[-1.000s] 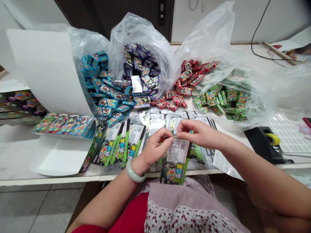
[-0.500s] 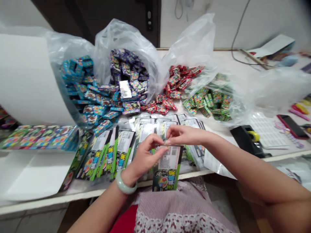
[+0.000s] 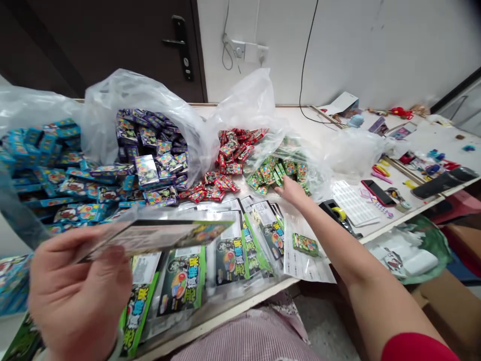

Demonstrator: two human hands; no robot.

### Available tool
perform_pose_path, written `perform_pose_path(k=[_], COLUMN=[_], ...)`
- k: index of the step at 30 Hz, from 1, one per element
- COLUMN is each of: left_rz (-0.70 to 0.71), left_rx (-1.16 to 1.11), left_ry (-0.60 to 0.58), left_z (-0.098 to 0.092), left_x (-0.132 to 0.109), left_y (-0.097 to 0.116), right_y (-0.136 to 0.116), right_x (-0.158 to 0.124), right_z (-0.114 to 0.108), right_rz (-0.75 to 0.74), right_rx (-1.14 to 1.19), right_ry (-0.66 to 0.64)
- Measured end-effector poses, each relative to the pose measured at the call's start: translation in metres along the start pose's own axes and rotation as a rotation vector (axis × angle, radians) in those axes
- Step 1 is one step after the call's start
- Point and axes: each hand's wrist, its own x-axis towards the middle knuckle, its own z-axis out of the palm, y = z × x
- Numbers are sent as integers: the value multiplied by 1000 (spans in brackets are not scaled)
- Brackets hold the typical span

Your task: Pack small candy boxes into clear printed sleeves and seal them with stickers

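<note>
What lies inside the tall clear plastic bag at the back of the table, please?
Small purple printed boxes heap inside the clear plastic bag and spill from its mouth; anything beneath the top layer is covered.

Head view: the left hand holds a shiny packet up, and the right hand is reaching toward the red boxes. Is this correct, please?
The colour is wrong: in the head view, the right hand reaches toward the green boxes. The rest stands: the left hand holds the shiny packet up.
</note>
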Motion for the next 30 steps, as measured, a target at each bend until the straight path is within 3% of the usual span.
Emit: perform_pose_path(k=[2, 4, 6, 7, 11, 14, 16, 18, 23, 26, 30], left_rz=[128, 257, 357, 409, 455, 302, 186, 170, 171, 173, 246], left_rx=[-138, -216, -97, 16, 335, 409, 457, 541, 841, 911, 893], left_ry=[-78, -322, -562, -621, -667, -649, -584, -547, -655, -664, -649], left_z=[7, 7, -5, -16, -62, -73, -59, -34, 23, 33, 26], left_x=[1, -1, -6, -8, -11, -9, -7, -5, -2, -1, 3], left_y=[-7, -26, -54, -70, -124, -131, -120, -107, -94, -94, -91], right_y=[14, 24, 32, 36, 44, 37, 26, 13, -15, -22, -22], right_x=[11, 16, 17, 16, -3, -25, -40, -53, -73, -81, -91], right_z=[7, 11, 8, 4, -10, -8, 0, 10, 33, 51, 71], right_rz=[62, 108, 139, 146, 107, 33, -11, -50, -48, -20, -32], right_rx=[-12, 15, 82, 132, 395, 575, 654, 713, 813, 741, 628], right_ry=[32, 58, 74, 68, -61, -213, -308, -390, -515, -501, -441])
